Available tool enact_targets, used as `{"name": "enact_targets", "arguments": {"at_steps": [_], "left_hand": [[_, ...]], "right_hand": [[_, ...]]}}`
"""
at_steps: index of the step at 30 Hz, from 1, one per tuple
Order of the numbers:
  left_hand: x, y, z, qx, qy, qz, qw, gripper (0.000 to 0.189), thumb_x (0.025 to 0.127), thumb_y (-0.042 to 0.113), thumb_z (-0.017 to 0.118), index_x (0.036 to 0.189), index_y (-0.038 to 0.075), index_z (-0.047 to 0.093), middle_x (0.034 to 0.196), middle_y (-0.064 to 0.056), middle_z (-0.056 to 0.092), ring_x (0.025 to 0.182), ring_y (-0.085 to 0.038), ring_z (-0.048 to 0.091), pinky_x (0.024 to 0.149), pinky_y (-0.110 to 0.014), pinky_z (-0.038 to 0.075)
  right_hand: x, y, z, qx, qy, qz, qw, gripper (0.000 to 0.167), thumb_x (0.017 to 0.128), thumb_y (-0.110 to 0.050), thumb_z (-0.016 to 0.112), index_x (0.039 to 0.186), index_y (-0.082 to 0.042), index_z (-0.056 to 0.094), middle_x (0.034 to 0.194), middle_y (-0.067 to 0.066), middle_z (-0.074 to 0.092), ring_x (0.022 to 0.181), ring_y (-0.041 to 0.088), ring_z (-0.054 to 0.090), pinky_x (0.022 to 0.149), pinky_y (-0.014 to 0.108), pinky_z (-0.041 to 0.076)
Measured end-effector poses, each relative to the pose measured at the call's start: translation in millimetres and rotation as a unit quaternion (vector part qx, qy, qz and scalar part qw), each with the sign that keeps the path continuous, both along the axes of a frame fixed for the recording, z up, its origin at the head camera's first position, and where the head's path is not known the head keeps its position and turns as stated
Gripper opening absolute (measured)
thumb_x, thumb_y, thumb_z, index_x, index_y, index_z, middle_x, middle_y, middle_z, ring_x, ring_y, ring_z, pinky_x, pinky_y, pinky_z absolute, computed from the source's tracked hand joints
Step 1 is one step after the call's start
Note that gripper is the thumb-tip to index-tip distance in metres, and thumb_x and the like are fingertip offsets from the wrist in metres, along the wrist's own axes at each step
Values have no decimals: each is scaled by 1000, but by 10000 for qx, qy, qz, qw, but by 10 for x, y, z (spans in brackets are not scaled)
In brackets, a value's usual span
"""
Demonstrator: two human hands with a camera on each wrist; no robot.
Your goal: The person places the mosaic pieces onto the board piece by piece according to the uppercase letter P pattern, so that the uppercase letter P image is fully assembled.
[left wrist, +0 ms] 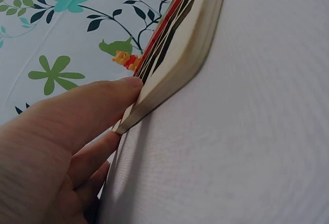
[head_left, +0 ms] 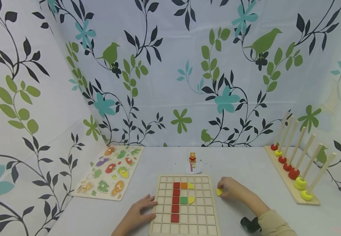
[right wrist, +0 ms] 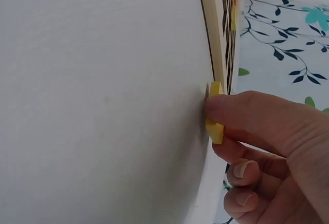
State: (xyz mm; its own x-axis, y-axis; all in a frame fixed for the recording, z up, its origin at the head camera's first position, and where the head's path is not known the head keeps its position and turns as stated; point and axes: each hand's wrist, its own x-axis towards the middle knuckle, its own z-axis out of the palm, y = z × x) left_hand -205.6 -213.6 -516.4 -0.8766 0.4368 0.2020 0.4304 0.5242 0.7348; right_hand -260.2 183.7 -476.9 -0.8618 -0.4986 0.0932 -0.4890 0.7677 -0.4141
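A wooden grid board [head_left: 201, 209] lies in front of me with a column of red square tiles [head_left: 175, 199]. Beside that column sit an orange tile [head_left: 183, 186], a green tile [head_left: 183, 200] and two yellow pieces with curved edges. My left hand [head_left: 139, 211] touches the board's left edge; in the left wrist view its thumb [left wrist: 115, 93] and a finger rest against the rim. Right of the board, my right hand [head_left: 232, 190] pinches a small yellow tile [right wrist: 216, 133] between thumb and finger, close over the table.
Behind the board, a bear figurine [head_left: 192, 157] stands at a paper with a small coloured grid pattern [head_left: 194, 167]. A vegetable puzzle board [head_left: 96, 193] lies at the left. A peg stand [head_left: 309, 199] with red and yellow rings is at the right. Patterned cloth [head_left: 164, 82] surrounds the table.
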Motion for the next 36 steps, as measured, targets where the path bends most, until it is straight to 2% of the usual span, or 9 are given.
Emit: {"name": "enact_targets", "arguments": {"at_steps": [4,8,11,18,25,29,36], "left_hand": [[-4,-19,-3,9,117,-71,9999,39,78,33,68,110,11,63,124,-11,52,119,-40,36,93,-59,27],[7,-19,-5,-42,11,-65,10000,40,78,33,68,110,11,63,125,-12,51,119,-40,36,93,-59,27],[17,-16,-13,-116,-95,-25,9999,41,77,35,68,110,12,63,125,-11,51,120,-39,36,94,-58,27],[-4,-15,-20,-30,-8,-7,10000,41,77,35,68,110,12,63,125,-10,52,120,-38,36,94,-58,26],[-20,-27,-11,72,202,13,9998,37,77,32,70,107,12,65,122,-10,53,119,-39,37,94,-57,28],[-9,-33,-28,40,241,15,9997,36,77,32,70,107,12,65,122,-11,54,118,-40,38,93,-57,29],[-30,-8,-35,67,229,-33,9997,37,77,33,69,108,12,64,123,-9,53,119,-38,38,94,-57,28]], "right_hand": [[-21,-54,68,-147,165,85,9997,16,68,-11,74,82,-8,65,76,-8,52,72,13,50,67,31,48],[-35,-178,147,-468,207,443,9977,16,70,-9,73,84,-6,65,76,-7,53,69,13,50,60,28,47],[-54,-311,161,-559,55,589,9967,18,71,-10,72,87,-7,64,76,-8,53,68,13,49,57,24,46],[-147,-628,148,-505,83,1045,9932,12,73,-13,74,81,-12,64,74,-10,54,68,13,51,57,23,45],[-214,-819,91,-332,131,1297,9909,9,74,-17,74,78,-14,66,73,-12,54,70,9,50,61,22,45],[-213,-881,58,-282,89,1510,9881,9,74,-16,73,78,-13,66,74,-11,53,70,6,48,59,20,44],[-188,-873,49,-181,324,1572,9869,7,73,-12,73,75,-12,66,73,-10,52,69,5,48,59,19,45]]}}
